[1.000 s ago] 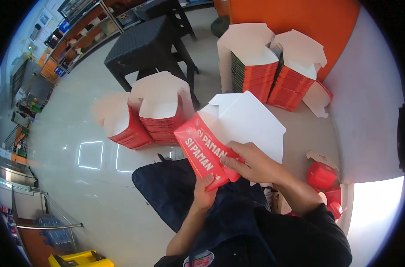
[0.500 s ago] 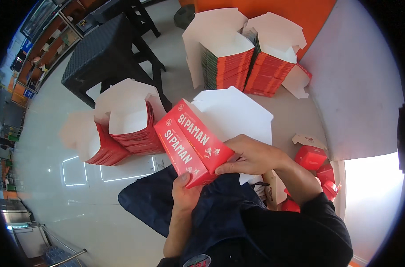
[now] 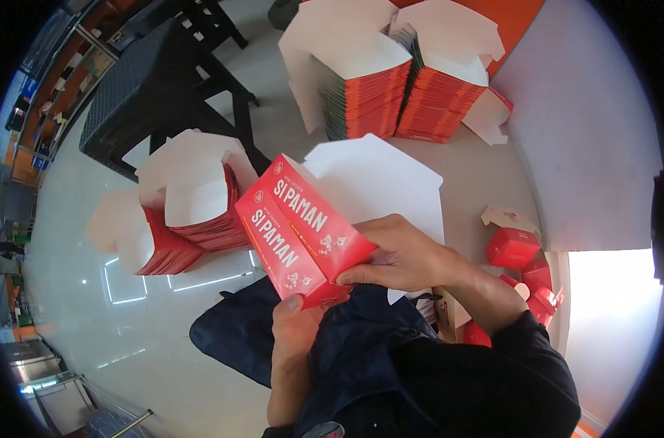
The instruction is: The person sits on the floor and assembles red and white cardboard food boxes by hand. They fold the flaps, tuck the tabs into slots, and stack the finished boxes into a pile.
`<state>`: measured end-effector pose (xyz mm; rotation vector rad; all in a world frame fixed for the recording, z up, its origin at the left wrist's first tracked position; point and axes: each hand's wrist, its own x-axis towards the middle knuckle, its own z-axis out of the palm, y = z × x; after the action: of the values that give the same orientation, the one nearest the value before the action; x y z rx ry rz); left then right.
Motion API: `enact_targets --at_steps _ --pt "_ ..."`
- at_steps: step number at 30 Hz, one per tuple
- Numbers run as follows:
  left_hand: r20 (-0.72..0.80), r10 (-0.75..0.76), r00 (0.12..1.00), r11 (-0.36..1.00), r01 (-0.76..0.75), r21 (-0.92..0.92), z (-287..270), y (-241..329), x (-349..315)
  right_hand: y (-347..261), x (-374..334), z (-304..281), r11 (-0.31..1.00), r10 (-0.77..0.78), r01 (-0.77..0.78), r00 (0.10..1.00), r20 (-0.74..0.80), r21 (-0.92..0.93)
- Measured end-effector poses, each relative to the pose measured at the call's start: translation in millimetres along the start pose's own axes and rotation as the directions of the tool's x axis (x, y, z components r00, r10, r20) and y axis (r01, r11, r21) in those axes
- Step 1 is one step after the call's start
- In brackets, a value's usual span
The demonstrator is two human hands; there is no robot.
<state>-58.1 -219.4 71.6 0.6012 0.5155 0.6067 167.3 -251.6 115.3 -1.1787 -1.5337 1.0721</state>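
Two red paper food boxes with white insides are in my hands over my lap. One, the left box (image 3: 273,248), has my left hand (image 3: 295,325) closed on its lower end, thumb on the printed side. My right hand (image 3: 394,252) grips the other, the right box (image 3: 321,215), at its near end, with the thumb toward the seam between them. The printed sides lie against each other, one overlapping the other; how deep they nest is hidden. Behind them spreads a large white lid flap (image 3: 383,179).
Nested red boxes stand in a left stack (image 3: 208,212) on the shiny floor and in tall stacks (image 3: 376,102) by the orange wall. Several folded red boxes (image 3: 513,248) lie at right beside the white panel (image 3: 587,139). A black stool (image 3: 142,95) stands at far left.
The whole view has shifted a little. Both hands and the two boxes sit slightly further left in it; the grip looks the same.
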Motion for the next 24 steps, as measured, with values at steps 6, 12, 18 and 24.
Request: enact_targets --at_steps 6,12,18,24 --pt "-0.078 -0.035 0.996 0.996 0.041 0.078 9.9 -5.3 -3.0 11.2 -13.0 0.2 0.997 -0.044 0.042 0.999 -0.027 -0.062" --pt "-0.110 -0.038 0.993 0.996 0.046 0.076 6.3 -13.6 -8.3 14.9 -23.2 10.9 0.999 -0.011 0.007 0.997 -0.082 -0.053" --pt "-0.044 -0.099 0.994 0.992 0.102 0.068 -0.2 -9.9 -13.0 5.1 -23.0 6.8 0.993 0.106 -0.106 0.994 0.004 -0.061" --pt "-0.080 -0.093 0.992 0.994 0.097 0.046 4.2 -18.5 -11.4 6.8 -24.7 9.6 0.996 0.032 -0.035 0.999 -0.042 -0.082"
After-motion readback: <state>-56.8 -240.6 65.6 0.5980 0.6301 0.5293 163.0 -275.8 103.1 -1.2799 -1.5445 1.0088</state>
